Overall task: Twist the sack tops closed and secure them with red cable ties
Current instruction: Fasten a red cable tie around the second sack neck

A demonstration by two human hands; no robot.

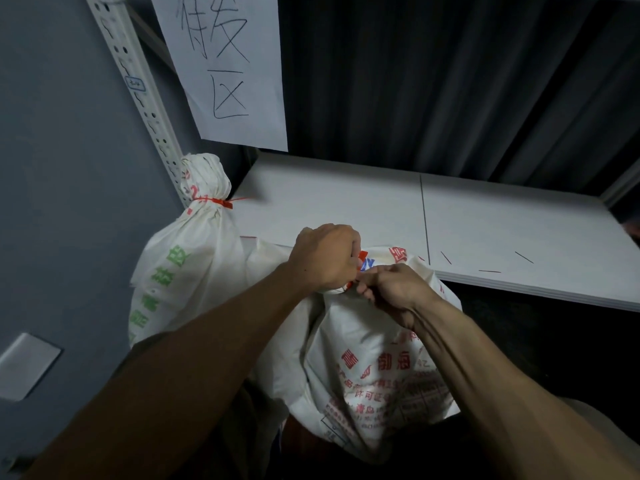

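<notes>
Both your hands on the near sack's neck, red tie in place.

Your left hand (325,258) fists around the twisted top of the near sack (374,368); your right hand (391,289) pinches the red cable tie (362,255) at the neck. Far sack (187,268) stands left against the shelf upright, already tied with a red tie (221,202). White surface (502,237) sits just behind.
</notes>
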